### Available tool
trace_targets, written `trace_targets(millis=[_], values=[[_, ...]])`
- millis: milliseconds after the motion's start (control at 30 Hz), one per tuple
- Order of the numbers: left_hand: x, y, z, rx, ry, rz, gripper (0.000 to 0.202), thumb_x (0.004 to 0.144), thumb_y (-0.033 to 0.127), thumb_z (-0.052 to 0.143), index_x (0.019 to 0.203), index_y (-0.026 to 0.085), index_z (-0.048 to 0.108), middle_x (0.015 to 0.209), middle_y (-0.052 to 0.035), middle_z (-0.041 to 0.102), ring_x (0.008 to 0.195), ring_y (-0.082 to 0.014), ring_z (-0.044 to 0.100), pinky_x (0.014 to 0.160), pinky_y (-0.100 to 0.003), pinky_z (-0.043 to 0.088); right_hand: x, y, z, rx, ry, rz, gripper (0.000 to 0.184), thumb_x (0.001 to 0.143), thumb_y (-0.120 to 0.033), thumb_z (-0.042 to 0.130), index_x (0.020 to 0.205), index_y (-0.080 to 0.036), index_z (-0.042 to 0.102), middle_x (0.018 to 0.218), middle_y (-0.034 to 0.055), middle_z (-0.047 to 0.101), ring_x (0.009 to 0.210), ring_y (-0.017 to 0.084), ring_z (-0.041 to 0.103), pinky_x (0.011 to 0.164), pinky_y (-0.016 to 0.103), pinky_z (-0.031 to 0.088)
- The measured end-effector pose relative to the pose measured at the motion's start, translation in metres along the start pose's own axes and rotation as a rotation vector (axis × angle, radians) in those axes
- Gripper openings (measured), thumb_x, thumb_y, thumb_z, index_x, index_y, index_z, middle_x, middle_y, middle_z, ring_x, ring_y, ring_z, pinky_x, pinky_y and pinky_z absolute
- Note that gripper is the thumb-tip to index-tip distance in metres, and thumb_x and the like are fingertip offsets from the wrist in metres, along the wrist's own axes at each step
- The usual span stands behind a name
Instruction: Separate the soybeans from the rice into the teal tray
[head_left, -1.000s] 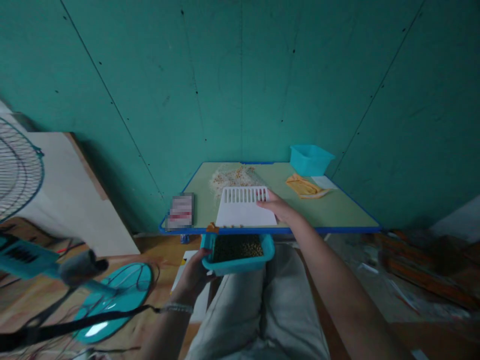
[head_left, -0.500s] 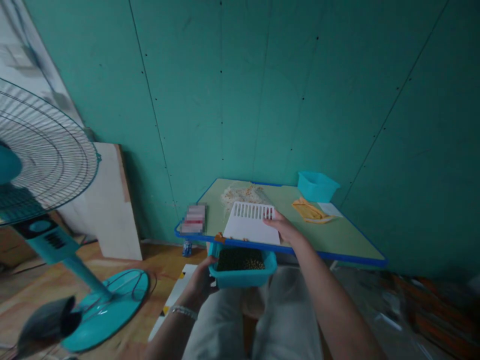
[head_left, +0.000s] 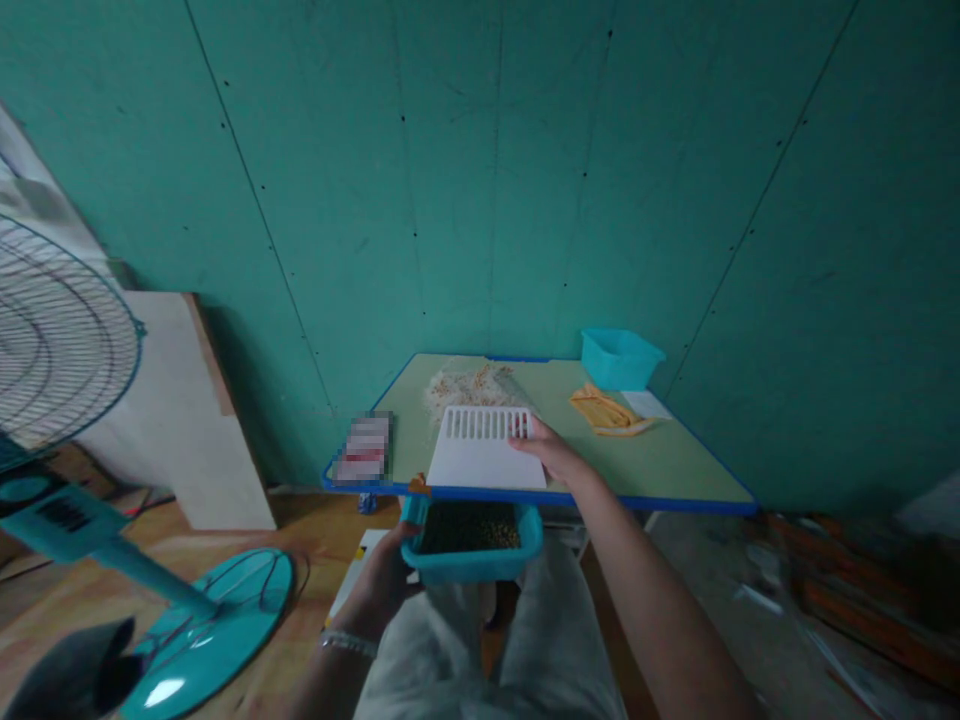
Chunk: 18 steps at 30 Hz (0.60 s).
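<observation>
My left hand (head_left: 384, 578) grips the left end of a turquoise plastic tub (head_left: 472, 569) just below the table's front edge, above my lap. Inside lie dark material (head_left: 448, 528) and pale grains (head_left: 499, 532), the grains mostly toward the right. My right hand (head_left: 553, 453) is closed on the right side of a white slotted plastic board (head_left: 484, 458), thumb on top. That board lies at the table's front edge, its row of slots facing away from me. Just behind it spreads a pile of whitish and tan bits (head_left: 472, 385). A small orange-brown piece (head_left: 418, 484) sits at the edge.
On the table (head_left: 675, 470) are a second turquoise tub (head_left: 621, 362), a yellow cloth item (head_left: 609, 412), a white sheet (head_left: 646, 404) and a blurred-out packet (head_left: 364, 450). A turquoise standing fan (head_left: 112, 560) is at left. A green wall (head_left: 465, 200) rises behind the table.
My head view has turned slightly, so the table and fan sit further left. Both hands keep their holds, and the board stays at the table edge with the tub below it.
</observation>
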<state>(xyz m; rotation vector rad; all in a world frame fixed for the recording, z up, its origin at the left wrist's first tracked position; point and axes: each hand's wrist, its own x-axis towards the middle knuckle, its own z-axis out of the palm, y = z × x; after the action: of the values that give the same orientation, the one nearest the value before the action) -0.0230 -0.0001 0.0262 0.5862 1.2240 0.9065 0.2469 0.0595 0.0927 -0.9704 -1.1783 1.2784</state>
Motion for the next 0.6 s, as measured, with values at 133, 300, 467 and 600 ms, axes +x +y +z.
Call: trace_targets(millis=[133, 300, 467, 600], values=[[0.007, 0.005, 0.002, -0.012, -0.004, -0.01, 0.019, 0.089, 0.034, 0.052, 0.079, 0.02, 0.061, 0.063, 0.0039, 0.061, 0.055, -0.0156, 0.058, 0.054, -0.032, 0.047, 0.001, 0.0, 0.0, -0.016, 0.03, 0.005, 0.038, 0.058, -0.021, 0.074, 0.093, -0.025, 0.061, 0.088, -0.0012, 0.073, 0.086, 0.022, 0.066, 0.082, 0.037, 0.051], [0.004, 0.019, 0.008, -0.046, -0.053, -0.08, 0.009, 0.074, 0.028, 0.061, 0.079, 0.025, 0.068, 0.057, 0.0007, 0.07, 0.064, -0.0246, 0.066, 0.058, -0.036, 0.049, -0.001, -0.004, 0.001, -0.038, 0.045, 0.05, 0.036, 0.058, -0.023, 0.076, 0.092, -0.024, 0.062, 0.081, -0.0014, 0.072, 0.078, 0.021, 0.065, 0.075, 0.035, 0.051], [0.003, 0.021, 0.006, -0.145, -0.161, -0.103, 0.03, 0.063, 0.024, 0.069, 0.092, 0.031, 0.074, 0.073, -0.0019, 0.08, 0.099, -0.037, 0.068, 0.075, -0.045, 0.053, -0.007, -0.007, 0.002, -0.023, 0.074, 0.078, 0.033, 0.059, -0.021, 0.078, 0.089, -0.022, 0.065, 0.078, -0.0022, 0.07, 0.074, 0.017, 0.062, 0.074, 0.031, 0.048], [0.005, 0.015, 0.001, -0.23, -0.208, -0.084, 0.02, 0.064, 0.025, 0.069, 0.082, 0.025, 0.079, 0.085, -0.0055, 0.083, 0.118, -0.038, 0.059, 0.092, -0.042, 0.049, -0.01, -0.008, 0.0, 0.027, 0.147, 0.069, 0.031, 0.056, -0.021, 0.082, 0.083, -0.019, 0.068, 0.072, -0.0008, 0.07, 0.068, 0.017, 0.061, 0.071, 0.031, 0.048]])
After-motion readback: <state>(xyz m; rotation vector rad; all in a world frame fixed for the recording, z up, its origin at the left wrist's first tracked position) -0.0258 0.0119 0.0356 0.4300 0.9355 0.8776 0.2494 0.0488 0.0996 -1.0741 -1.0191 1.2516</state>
